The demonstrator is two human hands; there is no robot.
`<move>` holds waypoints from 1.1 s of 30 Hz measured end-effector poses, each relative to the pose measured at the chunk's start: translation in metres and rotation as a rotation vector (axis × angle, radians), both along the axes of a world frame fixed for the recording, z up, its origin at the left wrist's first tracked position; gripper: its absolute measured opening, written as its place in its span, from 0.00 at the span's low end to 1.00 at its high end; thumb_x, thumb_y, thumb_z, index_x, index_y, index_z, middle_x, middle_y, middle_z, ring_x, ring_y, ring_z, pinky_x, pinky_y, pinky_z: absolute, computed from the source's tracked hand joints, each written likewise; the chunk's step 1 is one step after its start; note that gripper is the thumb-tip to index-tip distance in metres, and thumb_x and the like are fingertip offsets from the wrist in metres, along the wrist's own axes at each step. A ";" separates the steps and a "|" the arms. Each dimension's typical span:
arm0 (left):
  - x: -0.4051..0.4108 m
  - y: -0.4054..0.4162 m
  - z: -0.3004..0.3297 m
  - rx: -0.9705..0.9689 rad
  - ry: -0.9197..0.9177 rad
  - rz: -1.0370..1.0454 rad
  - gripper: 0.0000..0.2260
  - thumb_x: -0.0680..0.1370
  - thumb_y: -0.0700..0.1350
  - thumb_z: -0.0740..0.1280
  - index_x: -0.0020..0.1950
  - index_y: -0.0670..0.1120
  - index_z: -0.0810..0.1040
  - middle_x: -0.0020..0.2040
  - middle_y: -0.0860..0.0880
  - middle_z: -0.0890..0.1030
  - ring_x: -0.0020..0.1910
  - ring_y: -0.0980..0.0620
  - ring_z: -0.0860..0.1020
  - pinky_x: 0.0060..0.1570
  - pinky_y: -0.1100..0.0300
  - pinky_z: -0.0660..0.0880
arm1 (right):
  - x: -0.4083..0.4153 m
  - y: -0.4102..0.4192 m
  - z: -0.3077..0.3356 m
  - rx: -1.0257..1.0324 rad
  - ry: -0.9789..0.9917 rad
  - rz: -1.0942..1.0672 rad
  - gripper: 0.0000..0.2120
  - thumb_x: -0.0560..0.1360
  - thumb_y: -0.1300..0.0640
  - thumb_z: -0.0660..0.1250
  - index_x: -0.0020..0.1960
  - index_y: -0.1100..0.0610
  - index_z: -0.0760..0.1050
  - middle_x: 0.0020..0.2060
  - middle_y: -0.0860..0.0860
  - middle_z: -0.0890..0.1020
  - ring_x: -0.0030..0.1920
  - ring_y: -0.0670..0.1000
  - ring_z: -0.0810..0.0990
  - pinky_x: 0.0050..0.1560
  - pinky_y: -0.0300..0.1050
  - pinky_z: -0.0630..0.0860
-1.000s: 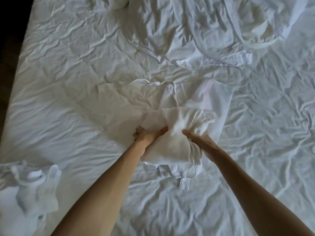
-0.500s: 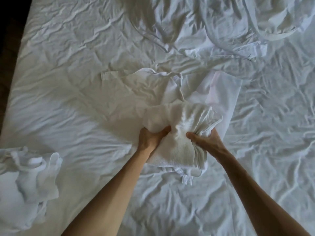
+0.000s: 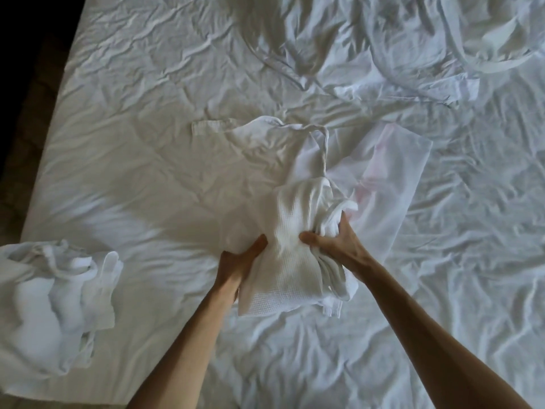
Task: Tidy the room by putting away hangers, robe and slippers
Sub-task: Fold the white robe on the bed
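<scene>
A white waffle-weave robe (image 3: pixel 295 237) is bunched into a thick fold at the middle of the bed. My left hand (image 3: pixel 239 261) grips its left side, thumb on top and fingers hidden under the cloth. My right hand (image 3: pixel 336 243) grips the gathered layers on its right side. A thin strap of the robe (image 3: pixel 323 149) runs up from the bundle toward the far side. Beneath and to the right lies a thin translucent white bag (image 3: pixel 392 178) with a faint pink tint. No hangers or slippers are in sight.
The bed's wrinkled white sheet (image 3: pixel 147 178) fills the view. A second crumpled white garment (image 3: pixel 56 293) sits at the near left edge. A rumpled white duvet with loose bands (image 3: pixel 398 45) lies across the far right. Dark floor (image 3: pixel 26 84) borders the bed's left side.
Both hands have squeezed the bundle tighter, narrowing it at the middle, and have drawn it a little toward me. The thumbs now sit closer together.
</scene>
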State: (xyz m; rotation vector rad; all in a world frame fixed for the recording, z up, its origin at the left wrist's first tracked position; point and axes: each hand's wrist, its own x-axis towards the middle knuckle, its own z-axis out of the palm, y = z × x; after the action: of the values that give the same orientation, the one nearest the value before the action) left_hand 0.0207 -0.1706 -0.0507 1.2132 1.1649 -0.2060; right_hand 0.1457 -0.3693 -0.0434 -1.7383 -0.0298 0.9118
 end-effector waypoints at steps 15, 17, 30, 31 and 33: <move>-0.022 0.046 0.003 -0.066 -0.057 -0.030 0.29 0.68 0.60 0.77 0.64 0.50 0.77 0.54 0.52 0.85 0.51 0.53 0.84 0.43 0.61 0.79 | -0.009 0.056 0.006 0.019 0.050 0.089 0.38 0.64 0.49 0.82 0.67 0.47 0.67 0.57 0.48 0.82 0.54 0.46 0.84 0.55 0.47 0.82; -0.032 0.046 0.030 -0.048 -0.124 -0.046 0.24 0.70 0.59 0.76 0.63 0.53 0.78 0.53 0.53 0.86 0.53 0.54 0.84 0.46 0.60 0.79 | -0.018 0.056 0.031 0.031 0.032 0.084 0.33 0.66 0.55 0.82 0.64 0.47 0.69 0.55 0.48 0.83 0.53 0.46 0.85 0.51 0.45 0.83; -0.109 0.080 0.259 0.228 -0.187 0.299 0.39 0.66 0.69 0.76 0.71 0.51 0.74 0.62 0.54 0.81 0.62 0.52 0.79 0.64 0.53 0.74 | -0.050 0.140 0.264 0.159 -0.027 0.354 0.27 0.67 0.53 0.80 0.58 0.41 0.69 0.54 0.44 0.82 0.49 0.43 0.84 0.52 0.42 0.82; -0.119 0.085 0.276 0.280 -0.208 0.322 0.43 0.63 0.71 0.76 0.73 0.52 0.73 0.65 0.54 0.80 0.63 0.53 0.78 0.67 0.53 0.73 | -0.055 0.152 0.281 0.160 -0.033 0.384 0.29 0.67 0.51 0.81 0.60 0.43 0.69 0.55 0.45 0.81 0.53 0.46 0.83 0.54 0.43 0.81; -0.140 0.091 0.316 0.324 -0.220 0.418 0.40 0.67 0.67 0.76 0.73 0.49 0.72 0.66 0.52 0.79 0.58 0.55 0.78 0.62 0.57 0.73 | -0.068 0.178 0.314 0.144 -0.055 0.459 0.44 0.60 0.42 0.83 0.70 0.49 0.67 0.60 0.46 0.80 0.59 0.50 0.80 0.59 0.46 0.77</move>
State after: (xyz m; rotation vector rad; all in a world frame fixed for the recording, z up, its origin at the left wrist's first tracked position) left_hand -0.1192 -0.0795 0.2654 1.2037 1.2574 0.4355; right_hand 0.0781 -0.1916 0.2708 -1.6477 -0.5368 1.1595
